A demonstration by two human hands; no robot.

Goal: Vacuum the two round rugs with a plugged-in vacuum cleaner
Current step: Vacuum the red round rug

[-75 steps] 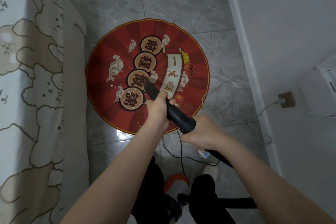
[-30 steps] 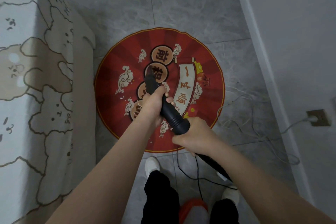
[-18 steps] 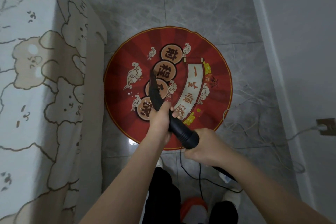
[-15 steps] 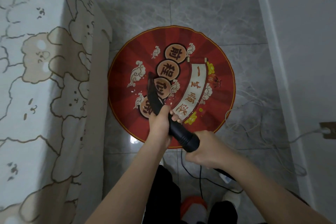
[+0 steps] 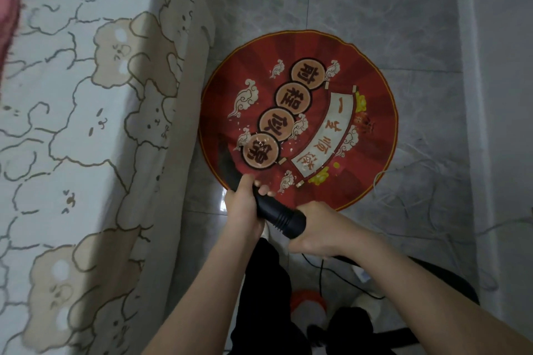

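A round red rug (image 5: pixel 372 135) with printed characters and clouds lies on the grey tile floor. Small pale scraps are scattered around its lowest round emblem. My left hand (image 5: pixel 242 204) grips the black vacuum nozzle (image 5: pixel 227 164) near its front; the nozzle's tip rests on the rug's near-left part. My right hand (image 5: pixel 317 228) holds the ribbed black handle (image 5: pixel 282 217) further back, where the hose (image 5: pixel 450 279) runs off to the lower right. The vacuum's orange and white body (image 5: pixel 307 302) sits on the floor between my feet. Only one rug is in view.
A bed with a bear-print cover (image 5: pixel 86 138) fills the left side, its edge close to the rug. A white wall and skirting (image 5: pixel 473 95) run along the right. Loose white cable (image 5: pixel 403 190) lies on the floor to the right of the rug; a thin black cord (image 5: pixel 320 271) runs near my feet.
The nozzle tip has swept from the middle emblems toward the rug's near-left edge. The view has swung left, showing more bed; the wall socket has left the frame.
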